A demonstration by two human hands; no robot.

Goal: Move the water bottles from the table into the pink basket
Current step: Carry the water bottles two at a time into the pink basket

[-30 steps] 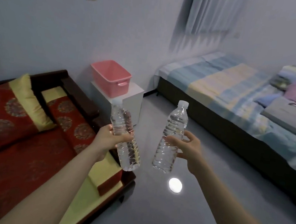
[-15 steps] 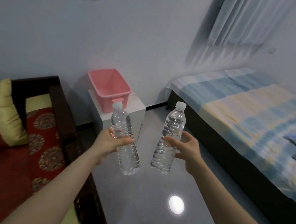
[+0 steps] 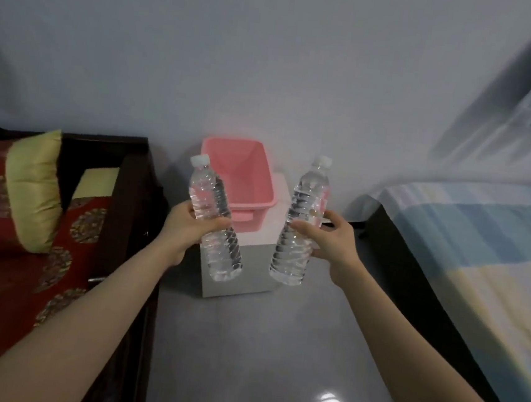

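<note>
You are holding two clear water bottles out in front of the pink basket, one in each hand. Your left hand is wrapping its fingers around the middle of the left bottle, which is leaning with its white cap tipped toward the sofa side of the basket and its base hanging in front of the white surface. Your right hand is gripping the right bottle around its middle too, thumb across the front, and this one is tilting the other way, its cap pointing toward the bed side of the basket. Both bottles are hovering in the air, just in front of the basket and a little above its near rim, well apart from each other, neither one touching it.

The basket is sitting open on top of the white surface, against the wall, and nothing is showing inside it. To the left of the basket a dark wooden sofa with red patterned cushions and a yellow-green pillow is standing. To the right of the basket a bed with a blue and yellow striped cover is running along the wall, under a curtain.
</note>
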